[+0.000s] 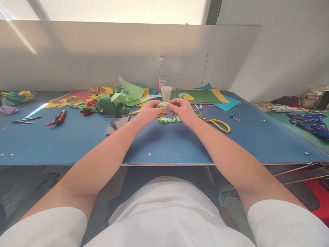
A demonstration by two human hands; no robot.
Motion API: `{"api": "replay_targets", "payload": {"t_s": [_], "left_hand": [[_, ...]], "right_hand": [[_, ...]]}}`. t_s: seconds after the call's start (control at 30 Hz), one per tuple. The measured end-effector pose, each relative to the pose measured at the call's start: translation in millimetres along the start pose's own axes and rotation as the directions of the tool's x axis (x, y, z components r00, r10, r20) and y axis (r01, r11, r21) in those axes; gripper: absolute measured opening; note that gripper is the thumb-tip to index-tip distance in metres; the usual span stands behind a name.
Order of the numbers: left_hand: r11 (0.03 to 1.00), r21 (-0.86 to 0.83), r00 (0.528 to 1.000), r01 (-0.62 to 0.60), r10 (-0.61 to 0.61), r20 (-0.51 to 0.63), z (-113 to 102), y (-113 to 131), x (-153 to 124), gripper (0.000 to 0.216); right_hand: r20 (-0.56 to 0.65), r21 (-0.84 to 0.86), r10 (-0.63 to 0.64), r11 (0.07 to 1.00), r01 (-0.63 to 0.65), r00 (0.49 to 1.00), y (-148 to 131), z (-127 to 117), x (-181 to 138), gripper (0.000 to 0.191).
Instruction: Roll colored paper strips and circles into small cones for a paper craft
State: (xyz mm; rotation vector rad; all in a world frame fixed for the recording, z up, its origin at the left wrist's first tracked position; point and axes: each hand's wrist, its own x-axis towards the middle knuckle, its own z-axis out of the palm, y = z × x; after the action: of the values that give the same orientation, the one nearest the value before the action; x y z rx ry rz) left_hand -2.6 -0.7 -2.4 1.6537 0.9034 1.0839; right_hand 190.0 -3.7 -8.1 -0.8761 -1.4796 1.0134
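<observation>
Between my two hands, above the blue table, is a small piece of light green paper (161,104). My left hand (150,109) pinches its left side, with thumb and fingers closed. At its right end the fingertips of my right hand (180,109) are pinched together on it. Just below them on the table lies a row of small light green paper pieces (166,120). Small orange pieces beside them are partly covered by my hands. Scissors with yellow handles (219,125) lie right of my right hand, their blades partly hidden by my wrist.
A paper cup (166,93) and a plastic bottle (161,73) stand behind my hands. Green paper scraps (125,94) pile up at the left back, coloured sheets (200,96) at the right back. Red-handled pliers (57,118) and tweezers (25,120) lie left on the blue table (77,144).
</observation>
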Motion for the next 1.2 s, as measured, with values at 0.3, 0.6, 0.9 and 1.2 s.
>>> {"api": "replay_targets", "payload": {"t_s": [0.3,0.6,0.9,1.2], "left_hand": [[0.998,0.054,0.999,-0.03,0.029,0.019,-1.1,-2.6,0.2,0.026],[0.998,-0.031,0.998,0.055,-0.056,-0.04,3.5,4.5,-2.7,0.03],[0.997,-0.058,0.999,0.049,-0.049,0.004,0.0,4.0,-2.0,0.035],[1.0,0.017,1.0,0.013,-0.013,0.004,0.9,6.9,-3.1,0.043]], "right_hand": [[0.045,-0.013,0.006,1.0,-0.006,0.999,2.6,-0.9,0.7,0.022],[-0.014,-0.004,0.003,1.0,-0.003,1.0,6.4,2.0,1.8,0.01],[0.023,0.057,-0.002,0.998,0.001,1.0,8.9,-0.9,1.8,0.027],[0.032,0.055,-0.004,0.998,0.002,0.999,5.2,-1.0,1.3,0.027]]}}
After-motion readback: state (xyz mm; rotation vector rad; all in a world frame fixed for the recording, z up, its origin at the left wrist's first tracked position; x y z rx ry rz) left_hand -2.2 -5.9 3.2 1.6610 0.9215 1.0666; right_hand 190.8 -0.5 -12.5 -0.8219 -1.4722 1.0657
